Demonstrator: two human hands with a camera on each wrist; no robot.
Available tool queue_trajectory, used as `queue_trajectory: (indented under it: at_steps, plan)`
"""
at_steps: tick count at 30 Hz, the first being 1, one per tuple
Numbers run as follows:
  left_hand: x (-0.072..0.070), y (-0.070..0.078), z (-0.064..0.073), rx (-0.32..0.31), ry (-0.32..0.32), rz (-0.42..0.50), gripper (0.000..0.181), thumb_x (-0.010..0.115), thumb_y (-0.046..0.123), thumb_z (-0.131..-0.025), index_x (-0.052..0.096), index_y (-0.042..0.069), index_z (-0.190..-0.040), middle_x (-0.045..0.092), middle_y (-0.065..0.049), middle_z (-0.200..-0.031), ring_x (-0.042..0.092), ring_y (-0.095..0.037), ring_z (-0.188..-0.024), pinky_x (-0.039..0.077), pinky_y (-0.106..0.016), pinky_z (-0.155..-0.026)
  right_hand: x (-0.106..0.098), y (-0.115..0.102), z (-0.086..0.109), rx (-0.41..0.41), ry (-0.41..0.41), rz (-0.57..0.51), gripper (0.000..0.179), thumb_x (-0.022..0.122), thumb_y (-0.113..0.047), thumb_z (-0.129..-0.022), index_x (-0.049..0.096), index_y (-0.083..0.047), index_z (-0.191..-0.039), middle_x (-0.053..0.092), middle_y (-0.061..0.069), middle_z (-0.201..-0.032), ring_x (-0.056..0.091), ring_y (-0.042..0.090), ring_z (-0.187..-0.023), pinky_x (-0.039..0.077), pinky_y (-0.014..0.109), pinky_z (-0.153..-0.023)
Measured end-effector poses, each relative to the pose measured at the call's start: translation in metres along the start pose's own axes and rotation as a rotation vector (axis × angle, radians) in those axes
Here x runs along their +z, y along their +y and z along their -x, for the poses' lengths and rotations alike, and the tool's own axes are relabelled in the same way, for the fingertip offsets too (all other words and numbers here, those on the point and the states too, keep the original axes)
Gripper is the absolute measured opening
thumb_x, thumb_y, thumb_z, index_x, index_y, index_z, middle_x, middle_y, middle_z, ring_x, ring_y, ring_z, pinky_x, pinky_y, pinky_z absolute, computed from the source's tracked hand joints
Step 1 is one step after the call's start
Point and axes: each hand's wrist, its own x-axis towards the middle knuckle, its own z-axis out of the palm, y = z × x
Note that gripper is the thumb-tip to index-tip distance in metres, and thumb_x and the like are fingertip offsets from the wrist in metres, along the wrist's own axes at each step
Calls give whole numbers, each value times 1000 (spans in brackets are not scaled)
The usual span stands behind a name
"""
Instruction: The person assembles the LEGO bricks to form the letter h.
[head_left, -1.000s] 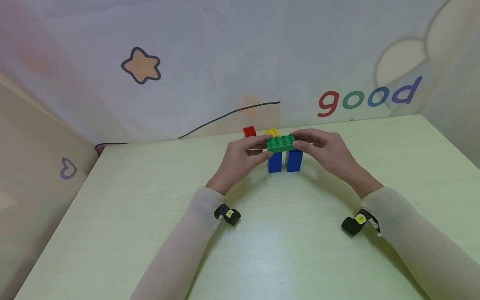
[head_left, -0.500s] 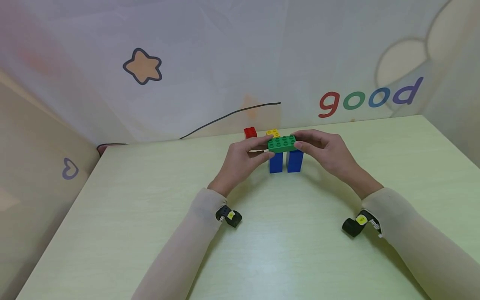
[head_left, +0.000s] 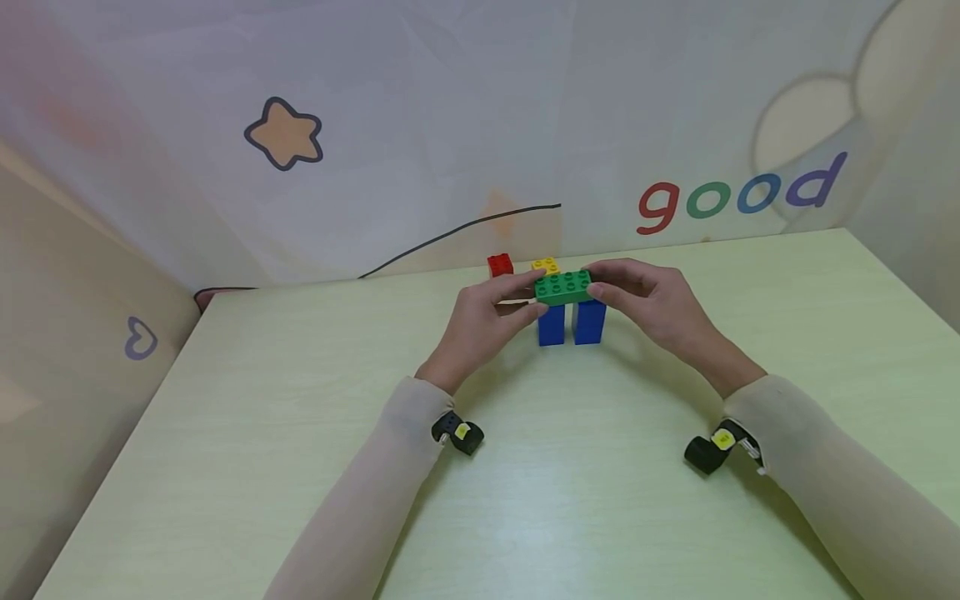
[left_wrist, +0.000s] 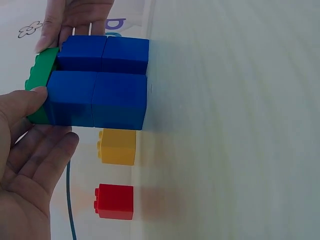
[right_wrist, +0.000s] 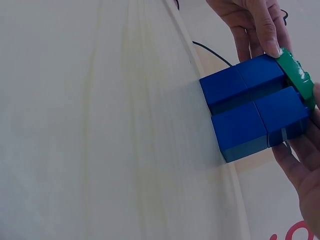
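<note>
Left hand (head_left: 474, 323), angled inward, pinches the green brick (head_left: 562, 288); right hand (head_left: 663, 306) pinches its other end

In the head view the green block (head_left: 564, 287) covers the tops of the blue blocks (head_left: 551, 326) and hides the lower part of the yellow block (head_left: 545, 264). The foot of the red block (head_left: 500, 264) is out of sight behind the left grip (head_left: 478, 321). The sleeves (head_left: 360, 492) and the bench (head_left: 570, 517) run off the bottom edge. In the left wrist view, the top edge cuts the right grip (left_wrist: 77, 21).
</note>
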Motion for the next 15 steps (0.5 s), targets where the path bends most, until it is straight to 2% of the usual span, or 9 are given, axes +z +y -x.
queue_trajectory:
  at_steps: [15]
  plan:
    - [-1, -1, 1, 12, 5, -1, 49, 75, 5, -99, 64, 4, -147, 72, -13, -132, 71, -22, -118, 58, -24, -94, 0, -2, 0, 27, -22, 33, 47, 67, -33, -107, 62, -8, -147, 67, 14, -139, 66, 33, -127, 53, 22, -98]
